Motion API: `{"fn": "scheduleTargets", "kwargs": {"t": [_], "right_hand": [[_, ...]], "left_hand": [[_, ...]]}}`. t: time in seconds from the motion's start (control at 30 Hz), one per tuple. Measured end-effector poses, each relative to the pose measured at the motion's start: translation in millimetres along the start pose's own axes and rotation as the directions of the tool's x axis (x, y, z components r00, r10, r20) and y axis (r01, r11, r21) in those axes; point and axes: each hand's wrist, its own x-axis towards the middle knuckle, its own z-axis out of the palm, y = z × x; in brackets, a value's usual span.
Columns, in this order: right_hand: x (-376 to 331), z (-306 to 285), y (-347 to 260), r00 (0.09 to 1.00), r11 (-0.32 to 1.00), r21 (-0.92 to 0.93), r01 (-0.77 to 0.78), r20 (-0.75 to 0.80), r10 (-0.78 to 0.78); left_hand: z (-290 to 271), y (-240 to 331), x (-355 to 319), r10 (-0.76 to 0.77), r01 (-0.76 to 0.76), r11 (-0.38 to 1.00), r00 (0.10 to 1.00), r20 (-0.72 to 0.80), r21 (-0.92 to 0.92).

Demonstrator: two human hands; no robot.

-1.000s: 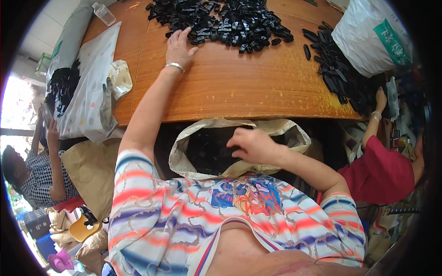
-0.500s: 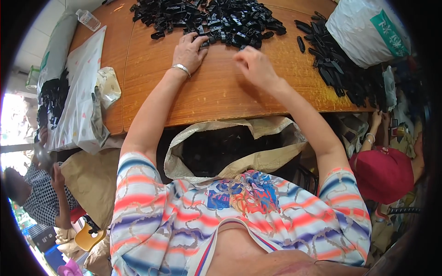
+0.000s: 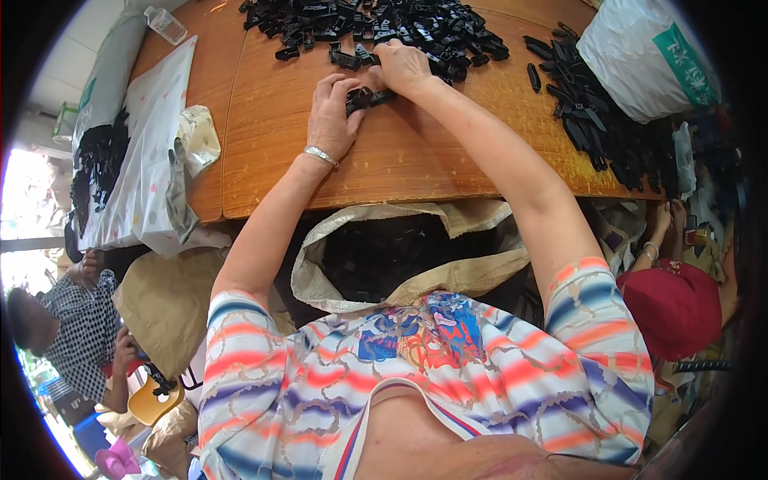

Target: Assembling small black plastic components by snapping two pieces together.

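Note:
A loose heap of small black plastic clip-like parts (image 3: 384,24) lies on the wooden table (image 3: 280,144) at its far middle. My left hand (image 3: 332,120) is closed on a black plastic part (image 3: 360,99) just in front of the heap, thumb on the near side and fingers on the far side. Bent over at the heap's near edge is my right hand (image 3: 405,69), its fingers curled and touching parts there. What those fingers grip, if anything, is hidden by the hand.
Long black pieces (image 3: 584,120) lie at the right beside a white plastic bag (image 3: 648,60). An open woven sack (image 3: 312,272) with dark contents hangs at the table's near edge. Left are plastic sheeting (image 3: 152,136) and a clear bottle (image 3: 166,26). Other people sit at both sides.
My right hand has moved left and away from me to the heap, close to my left hand. My left hand has come slightly nearer, with a black part now showing in it.

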Motion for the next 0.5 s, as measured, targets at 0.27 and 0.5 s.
{"fn": "scheduleTargets", "kwargs": {"t": [0.27, 0.5], "right_hand": [[-6, -6, 10, 0.989, 0.998, -0.018, 0.06, 0.133, -0.057], [-27, -14, 35, 0.994, 1.0, 0.02, -0.009, -0.111, 0.011]], "left_hand": [[-11, -1, -13, -0.061, 0.062, 0.998, 0.997, 0.041, -0.019], [-10, 6, -17, -0.171, 0.17, 0.977, 0.985, 0.0, -0.126]]}}
